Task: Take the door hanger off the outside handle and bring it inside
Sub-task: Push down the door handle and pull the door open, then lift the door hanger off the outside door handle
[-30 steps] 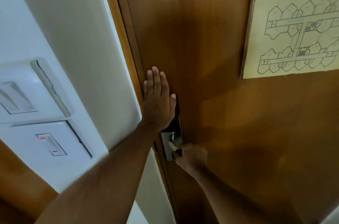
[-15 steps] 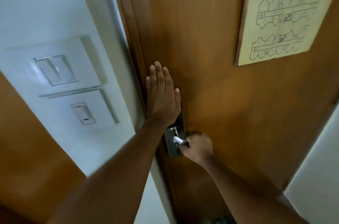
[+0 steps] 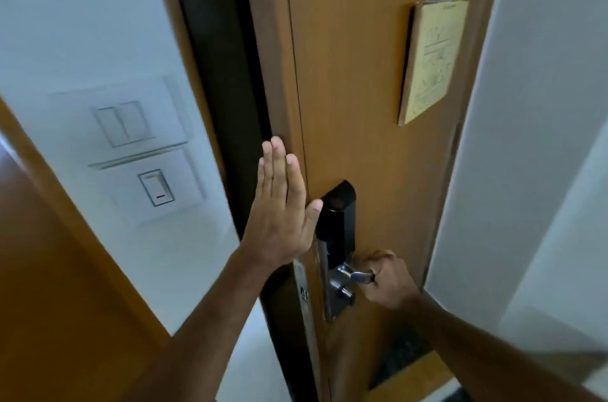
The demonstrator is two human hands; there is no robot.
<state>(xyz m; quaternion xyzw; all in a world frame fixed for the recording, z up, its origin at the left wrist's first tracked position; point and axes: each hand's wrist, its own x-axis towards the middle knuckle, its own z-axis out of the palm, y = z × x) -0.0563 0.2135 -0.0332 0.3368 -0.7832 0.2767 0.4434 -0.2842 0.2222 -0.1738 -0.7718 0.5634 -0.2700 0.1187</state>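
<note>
The brown wooden door (image 3: 358, 99) stands partly open, swung towards me, with a dark gap (image 3: 227, 72) between its edge and the frame. My right hand (image 3: 388, 280) is closed around the silver inside lever handle (image 3: 357, 274), below a black lock body (image 3: 339, 220). My left hand (image 3: 279, 204) is flat, fingers straight, against the door's edge just left of the lock. The outside handle and the door hanger are hidden behind the door.
A white wall (image 3: 82, 23) on the left carries two switch plates (image 3: 131, 125), the lower one (image 3: 156, 188) with a red mark. A framed floor plan (image 3: 431, 59) hangs on the door. A white wall (image 3: 543, 138) lies close on the right. Wood panelling (image 3: 49, 286) fills the lower left.
The door has swung open towards me, and a dark gap now shows at the frame. My right hand stays on the lever; my left hand stays flat near the door's edge.
</note>
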